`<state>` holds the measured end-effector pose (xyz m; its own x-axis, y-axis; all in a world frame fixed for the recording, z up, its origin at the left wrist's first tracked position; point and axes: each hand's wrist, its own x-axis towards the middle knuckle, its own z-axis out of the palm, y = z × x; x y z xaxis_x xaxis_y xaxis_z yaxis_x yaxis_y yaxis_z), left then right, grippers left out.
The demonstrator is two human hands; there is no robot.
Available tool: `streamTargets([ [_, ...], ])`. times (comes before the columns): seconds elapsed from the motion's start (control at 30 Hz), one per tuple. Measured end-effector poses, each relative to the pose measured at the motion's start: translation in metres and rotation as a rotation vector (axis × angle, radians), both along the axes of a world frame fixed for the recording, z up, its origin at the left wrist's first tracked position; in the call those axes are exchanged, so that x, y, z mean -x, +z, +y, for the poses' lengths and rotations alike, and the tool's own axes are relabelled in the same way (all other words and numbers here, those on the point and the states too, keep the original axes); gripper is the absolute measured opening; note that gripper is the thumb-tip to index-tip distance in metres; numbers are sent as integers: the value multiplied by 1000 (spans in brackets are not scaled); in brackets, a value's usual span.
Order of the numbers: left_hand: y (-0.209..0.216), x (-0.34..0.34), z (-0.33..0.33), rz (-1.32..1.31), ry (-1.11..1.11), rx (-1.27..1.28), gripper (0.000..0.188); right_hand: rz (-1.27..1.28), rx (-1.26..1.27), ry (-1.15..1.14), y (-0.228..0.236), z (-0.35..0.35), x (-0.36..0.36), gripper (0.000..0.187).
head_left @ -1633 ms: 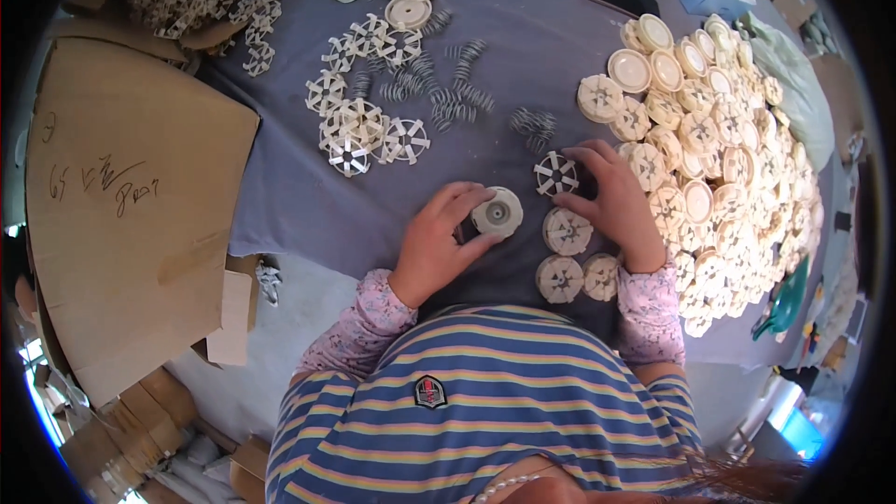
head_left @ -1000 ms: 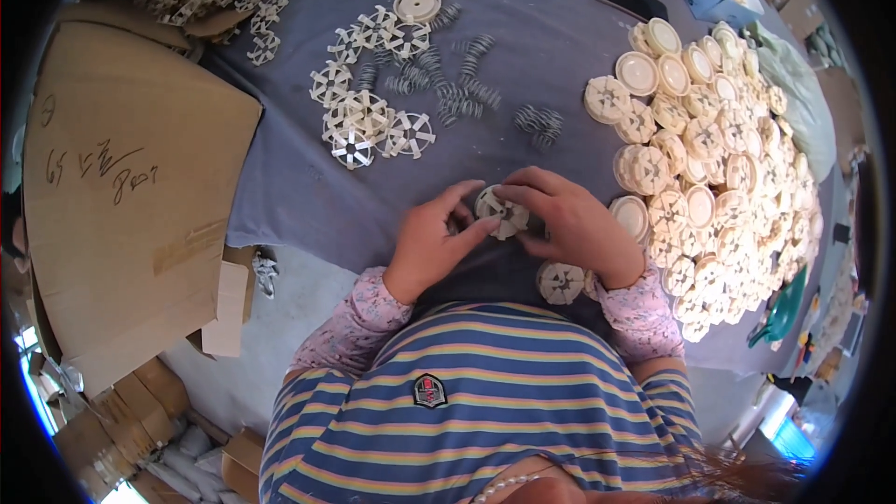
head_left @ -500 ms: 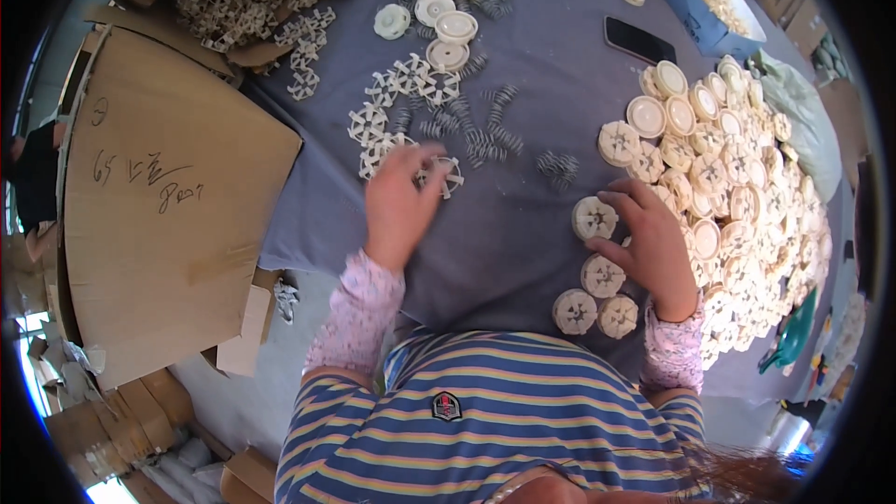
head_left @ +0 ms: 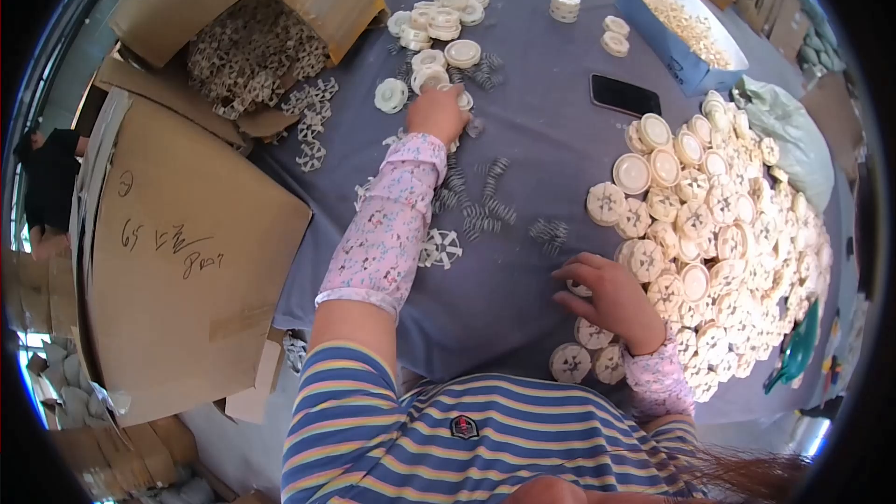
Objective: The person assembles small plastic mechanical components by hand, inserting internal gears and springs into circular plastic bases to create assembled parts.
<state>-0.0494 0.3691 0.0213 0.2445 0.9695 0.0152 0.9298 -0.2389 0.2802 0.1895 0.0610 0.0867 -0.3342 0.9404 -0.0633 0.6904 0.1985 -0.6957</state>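
My left hand (head_left: 439, 114) reaches away from me, its fingers closed around the rim of a white plastic disc (head_left: 464, 101) in the group of loose discs; the fingertips are partly hidden. Beside it lies another white disc (head_left: 390, 94). Under my left forearm, a white spoked ring (head_left: 441, 249) lies on the cloth by dark coil springs (head_left: 483, 215). My right hand (head_left: 605, 291) hovers with fingers apart over a round white assembled piece (head_left: 580, 288), mostly covered by it. Closer to me are several more such round pieces (head_left: 570, 362).
A large heap of cream round pieces (head_left: 719, 252) covers the right side. Behind it are a phone (head_left: 624, 94), a blue box (head_left: 667, 42) of small parts and a plastic bag (head_left: 784, 131). At left stand a cardboard box (head_left: 201, 261) and an open carton (head_left: 327, 0) with spoked rings.
My left hand has left the spoked ring and stretched away from me to the white discs. My right hand stays by the same round piece, its fingers spread wider. The view has shifted.
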Motion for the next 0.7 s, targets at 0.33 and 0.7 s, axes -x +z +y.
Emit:
streamTargets([
  [0.33,47,50,-51,-1434,189,401,65,-3,-399,162,-15,143,18,20],
  [0.7,2,54,-192,-1036,-158,1110,70,-392,-609,313,-90,282,117,47],
])
